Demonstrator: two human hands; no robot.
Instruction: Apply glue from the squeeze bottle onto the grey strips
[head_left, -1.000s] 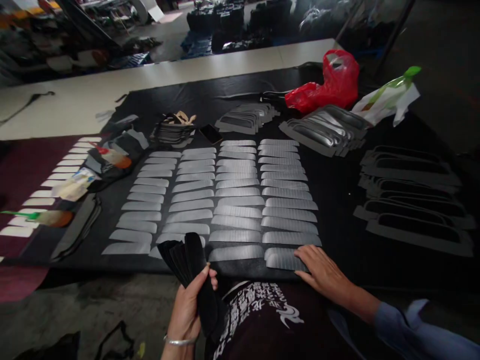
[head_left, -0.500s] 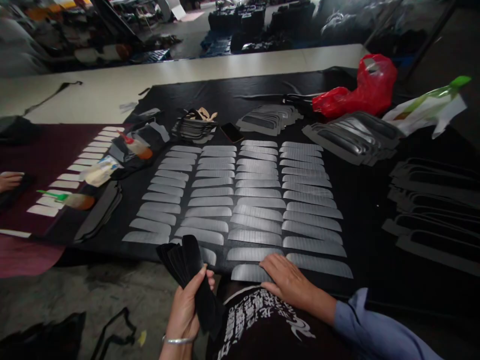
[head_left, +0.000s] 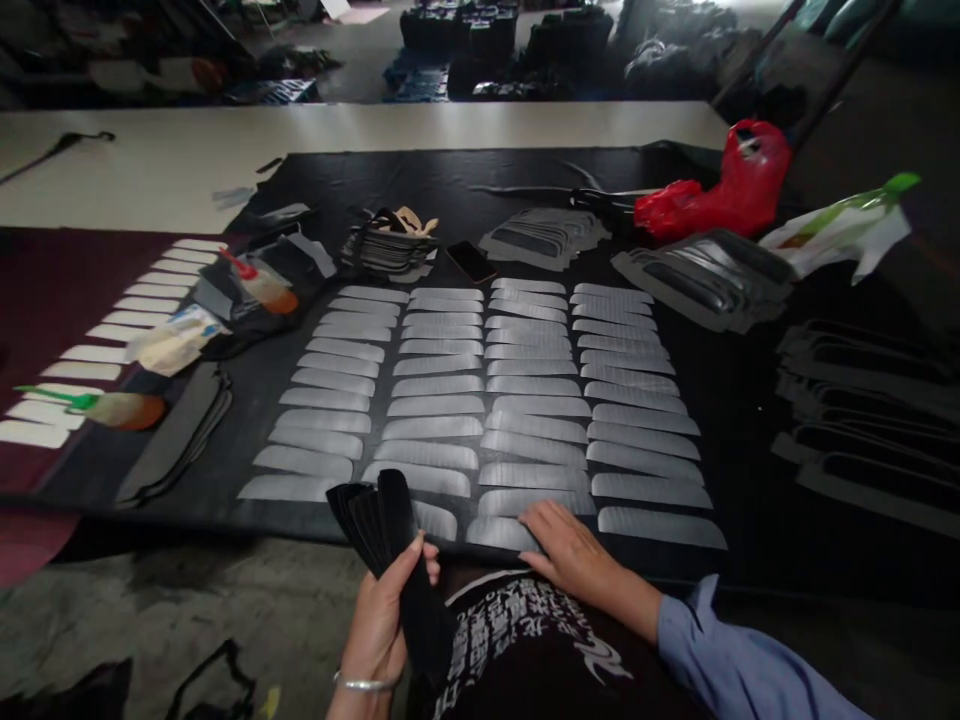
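Grey strips [head_left: 499, 532] — glossy, round-ended; right hand [head_left: 571, 550] touching one.

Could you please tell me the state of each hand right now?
Left hand: closed around fanned black strips.
Right hand: open, touching a gray strip.

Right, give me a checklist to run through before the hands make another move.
1. Left hand grips the bundle of black strips: ok, closed around it.
2. Right hand on the front grey piece of the third column from the left: ok, fingers at its right end.
3. Front piece of the second column in full view: not ok, the bundle hides part of it.
4. Number of strips in the bundle: cannot tell, they overlap.
5. Green-tipped bottle apart from the columns: ok, lying off to the left.
6. Red bag apart from the columns: ok, at the far right.
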